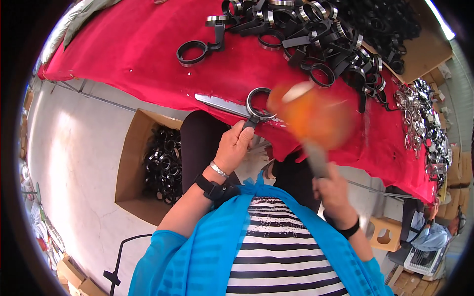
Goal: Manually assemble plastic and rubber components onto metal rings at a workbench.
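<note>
My left hand [234, 149] is closed on the short black handle of a ring-shaped part [252, 120]. The ring, black with a silvery metal band, rests at the table's near edge against a flat metal strip [222, 104]. In my right hand [332, 192] is a mallet [312, 121], gripped by its grey handle. Its orange head is smeared by motion just right of the ring; whether the two touch I cannot tell. Beyond them, a single ringed part [191, 63] lies apart from a heap of similar black parts [321, 37] on the red cloth.
A cardboard box [129, 165] of black ringed parts stands on the floor at left. Another open carton [427, 54] of black pieces lies at the far right. Shiny metal rings [411, 118] cover the table's right end. A tan stool [384, 233] and another person [428, 231] are at right.
</note>
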